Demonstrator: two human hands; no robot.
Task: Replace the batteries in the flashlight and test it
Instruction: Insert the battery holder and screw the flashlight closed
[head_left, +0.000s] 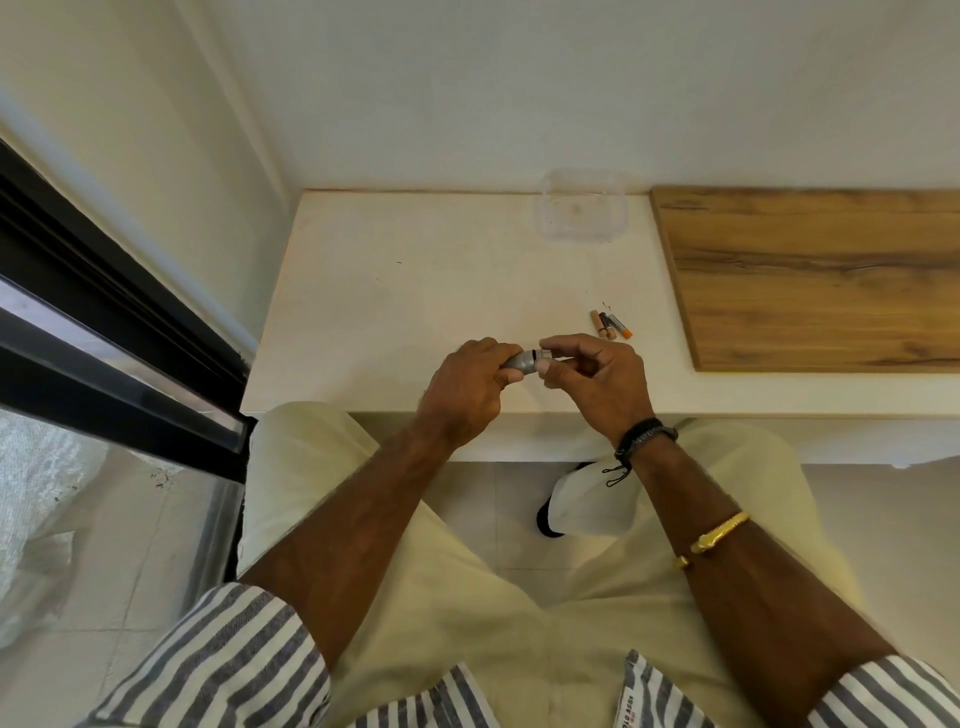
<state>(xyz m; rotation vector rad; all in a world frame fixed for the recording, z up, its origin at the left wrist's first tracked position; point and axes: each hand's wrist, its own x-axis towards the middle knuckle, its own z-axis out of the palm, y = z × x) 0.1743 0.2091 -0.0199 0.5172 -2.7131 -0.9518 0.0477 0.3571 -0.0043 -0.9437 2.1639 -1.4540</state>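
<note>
Grey flashlight (522, 361), curled grip of left hand (462, 396), fingertip pinch of right hand (598, 378)

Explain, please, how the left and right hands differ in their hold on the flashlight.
The left hand wraps its fingers round the grey flashlight; the right hand only pinches its end with fingertips. The right arm wears a black band and a gold bangle; the left arm is bare. Both hold it over the counter.
</note>
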